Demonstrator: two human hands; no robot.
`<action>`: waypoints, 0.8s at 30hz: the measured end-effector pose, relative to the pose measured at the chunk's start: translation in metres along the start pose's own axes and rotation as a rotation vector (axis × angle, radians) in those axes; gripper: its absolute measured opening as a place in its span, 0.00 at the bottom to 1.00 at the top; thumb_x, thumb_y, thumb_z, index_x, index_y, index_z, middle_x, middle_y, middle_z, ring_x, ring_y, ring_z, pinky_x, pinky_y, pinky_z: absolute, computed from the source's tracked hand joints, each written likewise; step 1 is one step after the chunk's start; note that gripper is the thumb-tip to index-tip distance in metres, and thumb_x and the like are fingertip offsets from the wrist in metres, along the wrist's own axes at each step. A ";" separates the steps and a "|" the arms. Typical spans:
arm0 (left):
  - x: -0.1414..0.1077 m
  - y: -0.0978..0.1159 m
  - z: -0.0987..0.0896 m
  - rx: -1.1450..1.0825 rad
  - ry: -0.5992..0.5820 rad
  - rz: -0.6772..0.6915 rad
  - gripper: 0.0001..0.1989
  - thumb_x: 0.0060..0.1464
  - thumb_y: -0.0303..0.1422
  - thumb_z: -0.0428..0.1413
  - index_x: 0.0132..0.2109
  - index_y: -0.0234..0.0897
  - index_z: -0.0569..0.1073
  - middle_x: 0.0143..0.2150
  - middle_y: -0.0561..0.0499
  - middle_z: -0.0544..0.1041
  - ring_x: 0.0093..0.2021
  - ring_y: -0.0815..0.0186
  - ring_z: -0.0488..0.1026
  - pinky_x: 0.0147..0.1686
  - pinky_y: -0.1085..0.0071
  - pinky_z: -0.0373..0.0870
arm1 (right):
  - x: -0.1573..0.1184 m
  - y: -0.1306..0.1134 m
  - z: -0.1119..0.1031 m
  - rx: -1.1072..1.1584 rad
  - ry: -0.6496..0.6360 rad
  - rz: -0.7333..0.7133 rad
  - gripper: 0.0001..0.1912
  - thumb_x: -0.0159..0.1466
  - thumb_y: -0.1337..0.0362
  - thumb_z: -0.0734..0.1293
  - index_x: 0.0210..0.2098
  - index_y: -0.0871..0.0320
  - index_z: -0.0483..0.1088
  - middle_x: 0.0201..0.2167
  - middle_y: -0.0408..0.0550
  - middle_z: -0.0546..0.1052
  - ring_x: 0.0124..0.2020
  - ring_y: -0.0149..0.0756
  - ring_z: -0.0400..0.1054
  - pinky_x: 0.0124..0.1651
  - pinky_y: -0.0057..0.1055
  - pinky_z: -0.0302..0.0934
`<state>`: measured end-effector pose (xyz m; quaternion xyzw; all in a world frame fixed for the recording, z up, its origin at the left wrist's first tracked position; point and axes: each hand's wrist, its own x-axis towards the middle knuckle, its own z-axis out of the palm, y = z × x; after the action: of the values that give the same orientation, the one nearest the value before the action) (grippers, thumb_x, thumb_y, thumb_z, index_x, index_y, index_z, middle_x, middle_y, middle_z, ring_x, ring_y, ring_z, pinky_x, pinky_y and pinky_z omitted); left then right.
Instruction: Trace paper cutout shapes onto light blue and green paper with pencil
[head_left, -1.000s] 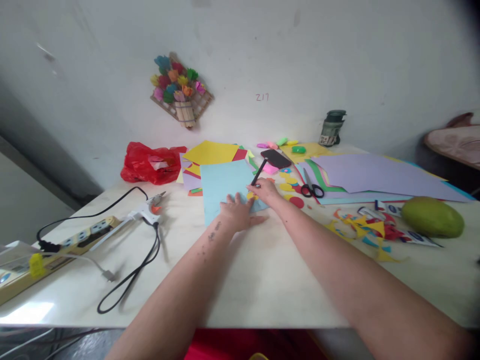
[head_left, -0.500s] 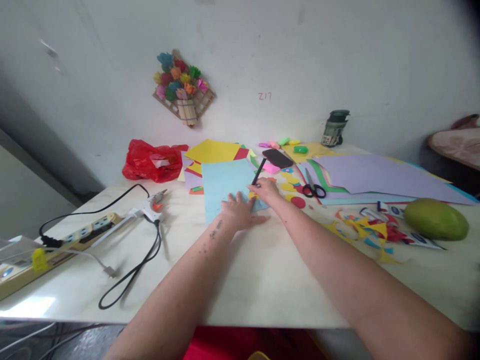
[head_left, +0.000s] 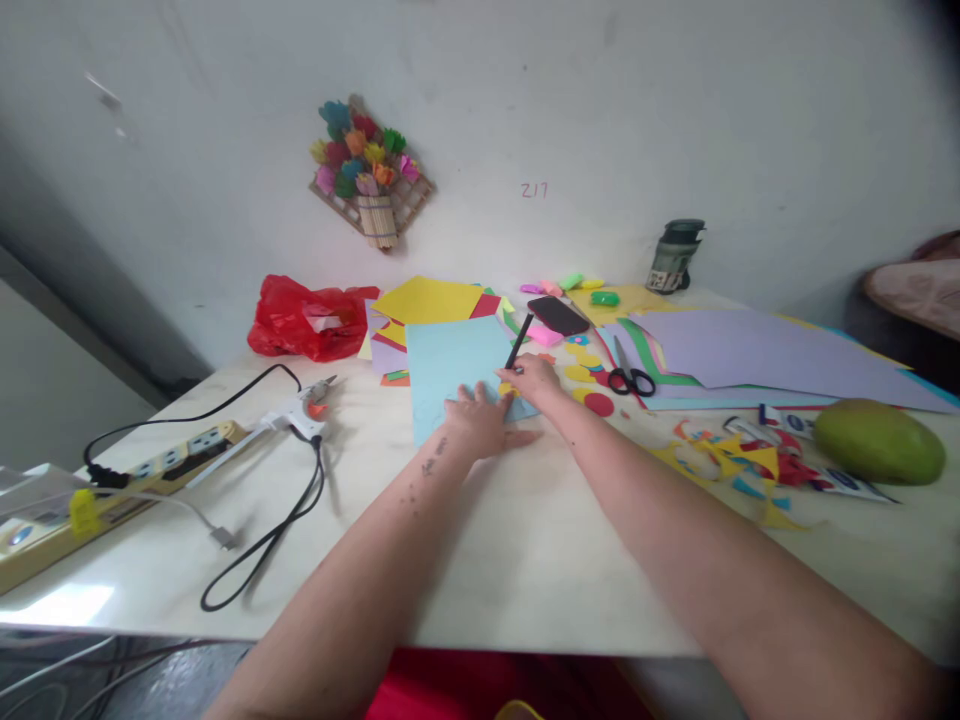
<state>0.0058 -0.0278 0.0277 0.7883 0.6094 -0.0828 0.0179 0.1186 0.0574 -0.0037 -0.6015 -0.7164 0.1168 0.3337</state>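
A light blue sheet of paper [head_left: 450, 355] lies flat on the table in front of me. My left hand [head_left: 478, 420] rests on its lower part with the fingers spread. A black pen [head_left: 518, 342] slants upward out of my right hand [head_left: 534, 380], whose fingers are closed around it near the sheet's right edge. Between the two hands a small yellow paper piece [head_left: 508, 388] shows on the blue sheet, partly covered by fingers. The pen's tip is hidden by my right hand. Yellow and red paper circles [head_left: 598, 405] lie just right of that hand.
Black-handled scissors [head_left: 631, 380] lie beside large lilac sheets [head_left: 750, 350]. Paper scraps [head_left: 739, 460] and a green fruit [head_left: 877, 441] sit at right. At left are a glue gun [head_left: 306, 412], its looped cord and a power strip [head_left: 165, 465]. A phone [head_left: 558, 315] lies behind my right hand.
The whole view has shifted slightly, so everything on the table appears a little further right. Both hands keep nearly the same places on the blue sheet, the pen still in my right hand.
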 end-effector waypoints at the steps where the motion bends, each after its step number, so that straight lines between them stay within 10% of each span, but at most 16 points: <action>1: 0.000 0.000 0.000 0.001 0.003 0.000 0.45 0.35 0.64 0.31 0.59 0.47 0.42 0.60 0.42 0.43 0.55 0.40 0.42 0.43 0.46 0.49 | 0.000 0.000 0.000 -0.001 -0.001 0.001 0.17 0.50 0.50 0.60 0.26 0.57 0.69 0.30 0.47 0.73 0.31 0.33 0.65 0.32 0.26 0.56; 24: 0.001 0.000 0.001 0.002 0.012 -0.006 0.44 0.36 0.64 0.32 0.59 0.47 0.42 0.60 0.42 0.43 0.55 0.40 0.43 0.43 0.47 0.49 | -0.002 -0.001 -0.001 0.005 -0.016 -0.021 0.19 0.49 0.47 0.60 0.25 0.57 0.68 0.30 0.45 0.73 0.30 0.31 0.65 0.29 0.25 0.55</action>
<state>0.0061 -0.0268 0.0260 0.7868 0.6120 -0.0787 0.0133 0.1186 0.0550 -0.0037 -0.5920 -0.7251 0.1198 0.3308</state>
